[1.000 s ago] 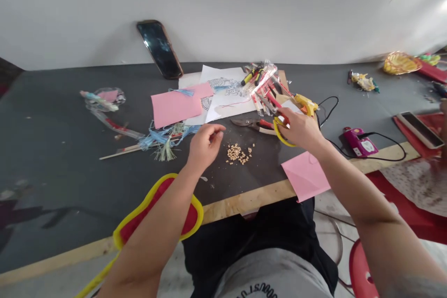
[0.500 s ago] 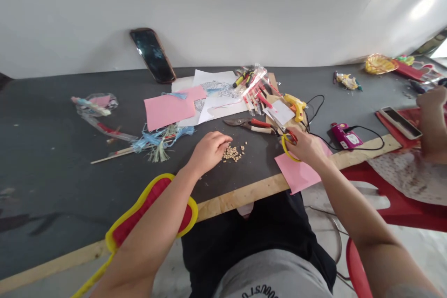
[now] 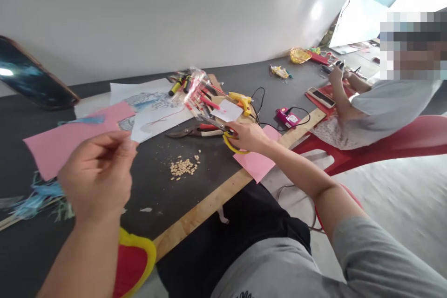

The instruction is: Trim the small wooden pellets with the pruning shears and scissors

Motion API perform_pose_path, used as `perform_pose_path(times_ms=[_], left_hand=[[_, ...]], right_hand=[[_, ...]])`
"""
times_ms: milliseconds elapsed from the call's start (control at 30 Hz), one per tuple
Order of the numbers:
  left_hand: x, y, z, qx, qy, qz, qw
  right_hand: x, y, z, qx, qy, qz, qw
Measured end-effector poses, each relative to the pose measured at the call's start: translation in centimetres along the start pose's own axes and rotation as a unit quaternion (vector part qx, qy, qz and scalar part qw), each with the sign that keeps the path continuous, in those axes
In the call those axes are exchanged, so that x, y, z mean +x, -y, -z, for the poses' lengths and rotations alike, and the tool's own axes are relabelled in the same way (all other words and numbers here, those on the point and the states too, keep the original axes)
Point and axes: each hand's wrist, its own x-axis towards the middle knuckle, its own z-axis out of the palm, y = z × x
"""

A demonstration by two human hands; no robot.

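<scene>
Head view: my left fingers [image 3: 120,143] are pinched together, whether on anything I cannot tell; my right fingers [image 3: 235,127] grip the scissors [image 3: 218,125]. Pellets [image 3: 183,167] lie on the table [image 3: 148,186] between them; steady blades should serve best.

Over on the left we've got a dark phone [image 3: 37,74] leaning against the pale wall [image 3: 174,14]. Across to the right, we spot a purple device [image 3: 287,118] with a black cable, a yellow basket [image 3: 300,56] farther back, and beside the table, a person [image 3: 387,107] in grey seated on a red chair [image 3: 415,136].
</scene>
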Motion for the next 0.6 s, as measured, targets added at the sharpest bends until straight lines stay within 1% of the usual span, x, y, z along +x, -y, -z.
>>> perform_pose_path(times_ms=[67, 100, 133, 200, 300, 333, 400, 467, 533, 600], left_hand=[[0.4, 0.0, 0.4, -0.081, -0.023, 0.023, 0.996], [0.4, 0.0, 0.8, -0.095, -0.021, 0.028, 0.995], [0.2, 0.0, 1.3, -0.086, -0.003, 0.036, 0.996], [-0.5, -0.1, 2.6, -0.038, 0.057, 0.063, 0.996], [-2.3, -0.1, 5.1, 0.050, 0.152, 0.105, 0.982], [-2.8, -0.1, 5.8, 0.083, 0.168, 0.114, 0.976], [-3.9, -0.1, 7.0, 0.144, 0.190, 0.122, 0.963], [-4.6, -0.1, 7.7, 0.197, 0.203, 0.124, 0.951], [-5.2, 0.0, 8.1, 0.235, 0.211, 0.119, 0.941], [-5.7, 0.2, 8.3, 0.265, 0.210, 0.101, 0.935]], right_hand=[[1.1, 0.1, 0.2, -0.006, -0.017, 0.008, 1.000], [1.7, 0.1, 0.3, -0.007, -0.025, 0.009, 1.000], [2.4, 0.0, 0.4, -0.008, -0.033, 0.006, 0.999], [3.9, -0.4, 1.0, -0.006, -0.049, 0.003, 0.999], [6.2, -1.6, 2.3, 0.004, -0.084, -0.049, 0.995], [7.1, -2.1, 2.9, 0.014, -0.100, -0.063, 0.993], [8.7, -3.2, 3.7, 0.032, -0.137, -0.082, 0.987], [10.0, -4.3, 4.2, 0.045, -0.152, -0.112, 0.981], [10.9, -5.1, 4.2, 0.046, -0.156, -0.123, 0.979], [11.2, -5.5, 3.6, 0.038, -0.141, -0.115, 0.983]])
